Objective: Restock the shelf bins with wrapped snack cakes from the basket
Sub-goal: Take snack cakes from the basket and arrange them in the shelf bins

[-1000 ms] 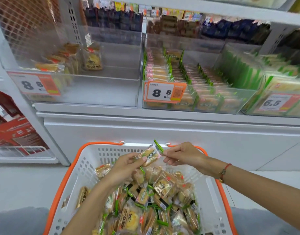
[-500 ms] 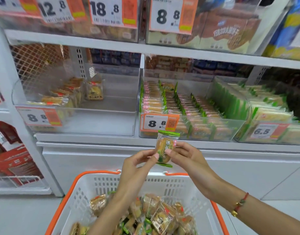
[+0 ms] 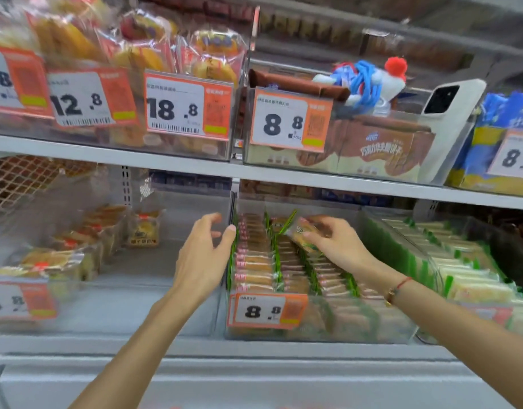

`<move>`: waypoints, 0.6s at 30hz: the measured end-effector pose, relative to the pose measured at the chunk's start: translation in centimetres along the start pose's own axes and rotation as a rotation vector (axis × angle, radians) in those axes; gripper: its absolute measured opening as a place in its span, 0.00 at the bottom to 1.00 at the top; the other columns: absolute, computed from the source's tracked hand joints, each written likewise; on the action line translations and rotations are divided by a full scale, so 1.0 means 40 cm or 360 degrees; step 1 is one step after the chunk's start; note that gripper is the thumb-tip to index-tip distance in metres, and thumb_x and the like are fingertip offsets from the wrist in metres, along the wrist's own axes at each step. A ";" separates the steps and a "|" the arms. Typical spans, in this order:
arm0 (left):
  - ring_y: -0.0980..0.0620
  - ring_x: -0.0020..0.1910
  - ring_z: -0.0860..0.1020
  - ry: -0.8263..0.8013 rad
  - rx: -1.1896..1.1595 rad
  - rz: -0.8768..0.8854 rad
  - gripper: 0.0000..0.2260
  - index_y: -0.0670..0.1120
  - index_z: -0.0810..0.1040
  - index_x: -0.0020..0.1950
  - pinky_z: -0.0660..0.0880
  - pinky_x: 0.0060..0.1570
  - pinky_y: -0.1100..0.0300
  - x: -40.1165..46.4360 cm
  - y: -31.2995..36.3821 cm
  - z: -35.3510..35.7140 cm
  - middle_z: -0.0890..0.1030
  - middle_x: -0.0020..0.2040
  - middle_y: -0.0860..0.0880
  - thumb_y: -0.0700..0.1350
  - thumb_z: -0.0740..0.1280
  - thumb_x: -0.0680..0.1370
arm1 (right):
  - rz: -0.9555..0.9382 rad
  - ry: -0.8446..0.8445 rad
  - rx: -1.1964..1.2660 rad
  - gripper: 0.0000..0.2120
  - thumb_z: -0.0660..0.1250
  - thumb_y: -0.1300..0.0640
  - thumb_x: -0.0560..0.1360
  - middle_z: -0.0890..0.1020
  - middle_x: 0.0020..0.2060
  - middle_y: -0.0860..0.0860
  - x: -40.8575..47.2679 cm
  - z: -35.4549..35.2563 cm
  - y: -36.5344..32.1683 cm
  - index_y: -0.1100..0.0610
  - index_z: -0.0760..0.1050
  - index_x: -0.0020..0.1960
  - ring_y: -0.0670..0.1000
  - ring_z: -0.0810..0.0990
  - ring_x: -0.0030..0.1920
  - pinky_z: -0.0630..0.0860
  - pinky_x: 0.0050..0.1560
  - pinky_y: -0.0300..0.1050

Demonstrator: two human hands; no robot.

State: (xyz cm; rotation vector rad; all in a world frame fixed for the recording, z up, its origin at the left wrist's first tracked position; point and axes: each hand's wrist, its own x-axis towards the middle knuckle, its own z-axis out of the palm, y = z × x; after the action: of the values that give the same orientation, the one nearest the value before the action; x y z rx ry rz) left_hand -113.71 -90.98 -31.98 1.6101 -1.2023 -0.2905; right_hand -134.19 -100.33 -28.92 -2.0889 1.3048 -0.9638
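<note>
right hand (image 3: 337, 242): your fingers pinch one wrapped snack cake (image 3: 306, 234) above the middle rows, centre of frame. Held tilted, probably so you can slot it on edge like its neighbours.
left hand (image 3: 205, 255): fingers loosely spread, holding nothing. It sits at the left wall of the clear bin (image 3: 319, 329); whether it touches the wall I can't tell. Likely steadying the bin or ready to part a row.
target bin: centre-right of frame, lower shelf, orange 8.8 price tag (image 3: 267, 310) on its front. Cakes stand on edge in tight rows front to back, so the faces show and more fit.
gap: rear of the rows looks lower and looser than the front; that's probably where the cake goes. Motion blur, so not certain.
left bin (image 3: 154, 314): lower left of frame, mostly bare floor, a few different yellow-wrapped cakes (image 3: 143, 228) along its left side and back. Different wrapper, so not your target by my read.
basket: out of frame right now.
stage: placing step, cake not yet released.
risk: a tilted cake can wedge across two rows; square it to the row before you let go.
upper shelf: a white phone (image 3: 449, 125) leans in the upper-right bin beside a blue toy (image 3: 365, 79). Well clear of your hands, ignore.
</note>
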 end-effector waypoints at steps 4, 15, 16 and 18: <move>0.54 0.61 0.73 -0.0106 -0.0005 0.0044 0.18 0.51 0.69 0.70 0.70 0.63 0.53 0.026 -0.020 0.020 0.74 0.65 0.54 0.52 0.61 0.80 | -0.0060 -0.0043 -0.0354 0.14 0.69 0.51 0.75 0.81 0.52 0.52 0.151 0.036 0.052 0.56 0.77 0.58 0.55 0.79 0.55 0.74 0.59 0.49; 0.61 0.54 0.74 -0.0160 -0.0266 -0.0011 0.12 0.57 0.72 0.61 0.67 0.55 0.62 0.050 -0.049 0.027 0.74 0.51 0.65 0.51 0.65 0.78 | -0.0328 0.0166 -0.0581 0.08 0.72 0.56 0.73 0.83 0.51 0.54 0.291 0.152 0.167 0.55 0.83 0.51 0.54 0.80 0.53 0.76 0.53 0.47; 0.60 0.55 0.75 -0.0155 -0.0263 -0.0007 0.11 0.57 0.72 0.60 0.68 0.56 0.61 0.050 -0.052 0.027 0.74 0.51 0.65 0.52 0.65 0.78 | -0.0338 0.0214 -0.0636 0.08 0.72 0.55 0.73 0.82 0.52 0.54 0.293 0.155 0.174 0.54 0.83 0.52 0.55 0.79 0.54 0.75 0.52 0.47; 0.60 0.56 0.75 -0.0137 -0.0260 0.0008 0.13 0.56 0.73 0.62 0.69 0.58 0.60 0.051 -0.055 0.027 0.76 0.54 0.62 0.52 0.65 0.77 | -0.0312 0.0276 -0.0686 0.09 0.71 0.55 0.74 0.81 0.54 0.54 0.297 0.162 0.185 0.51 0.83 0.54 0.56 0.77 0.56 0.76 0.52 0.49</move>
State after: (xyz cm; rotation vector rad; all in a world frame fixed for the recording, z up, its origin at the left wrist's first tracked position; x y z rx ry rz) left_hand -112.30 -93.39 -33.54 1.4654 -1.2150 -0.4475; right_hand -129.81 -113.97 -34.63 -2.5448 1.5249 -1.0360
